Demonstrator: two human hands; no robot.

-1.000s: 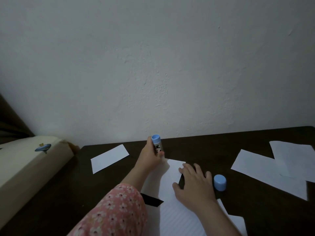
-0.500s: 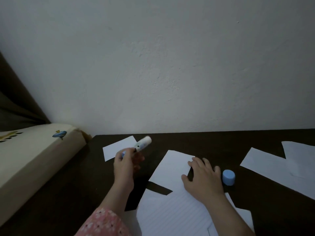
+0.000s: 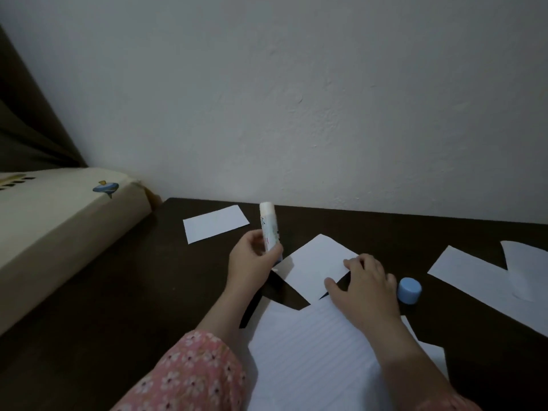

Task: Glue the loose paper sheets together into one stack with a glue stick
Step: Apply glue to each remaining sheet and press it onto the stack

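Note:
My left hand [image 3: 252, 259] grips an uncapped glue stick [image 3: 268, 226], held upright with its white glue end up, just left of a small white sheet [image 3: 317, 262]. My right hand [image 3: 361, 283] lies flat with fingers spread on that sheet's right corner and on the lined sheet [image 3: 311, 351] beneath it. The glue stick's blue cap [image 3: 409, 290] stands on the dark table [image 3: 118, 307], right beside my right hand. Another small white sheet [image 3: 215, 222] lies at the far left. Two more white sheets [image 3: 480, 280] overlap at the right.
A cream padded cushion or mattress edge [image 3: 59, 221] borders the table on the left. A plain white wall [image 3: 296, 99] rises directly behind the table's far edge. My pink floral sleeve [image 3: 189, 375] covers the left forearm.
My left hand swung the glue stick out to the left and back toward the small sheet, turning its white end up. My right hand stayed on the sheets.

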